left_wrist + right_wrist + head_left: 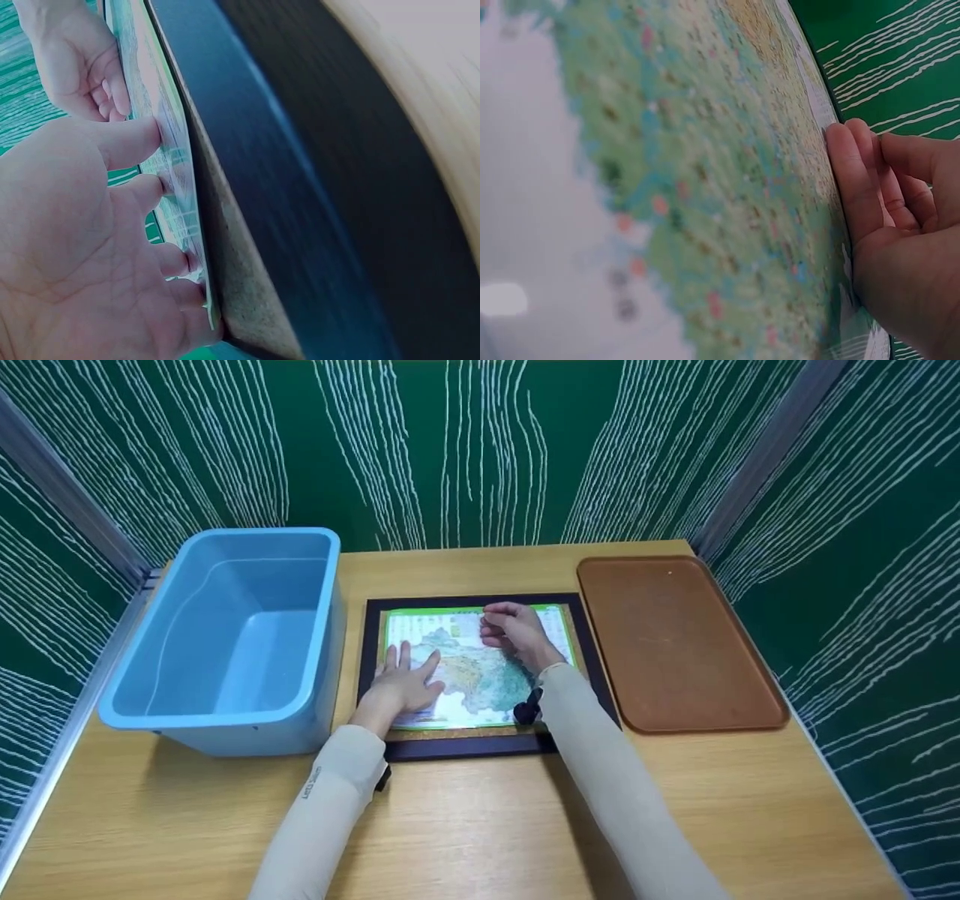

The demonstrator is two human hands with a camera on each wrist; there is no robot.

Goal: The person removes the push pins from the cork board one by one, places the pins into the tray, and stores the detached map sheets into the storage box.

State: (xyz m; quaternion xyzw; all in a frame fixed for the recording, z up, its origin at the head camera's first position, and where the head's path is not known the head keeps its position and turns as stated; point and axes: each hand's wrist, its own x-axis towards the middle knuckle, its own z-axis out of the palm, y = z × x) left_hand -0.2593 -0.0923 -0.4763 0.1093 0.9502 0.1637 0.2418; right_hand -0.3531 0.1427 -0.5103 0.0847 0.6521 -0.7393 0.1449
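Left hand (401, 684) flat, fingers straight and spread, pressing the lower left part of a printed map (480, 667); right hand (516, 634) over the map's upper middle, fingers curled, fingertips (847, 176) against the sheet, grasp on anything not discernible. Map lying on a cork board (551, 619) set in a dark frame (480, 746), frame resting mid-table on the wooden table (480, 825). Left of the frame, just beside it, a light blue plastic bin (225, 637) with nothing visible inside; right of the frame, near it, a brown tray (675, 641) with a bare surface.
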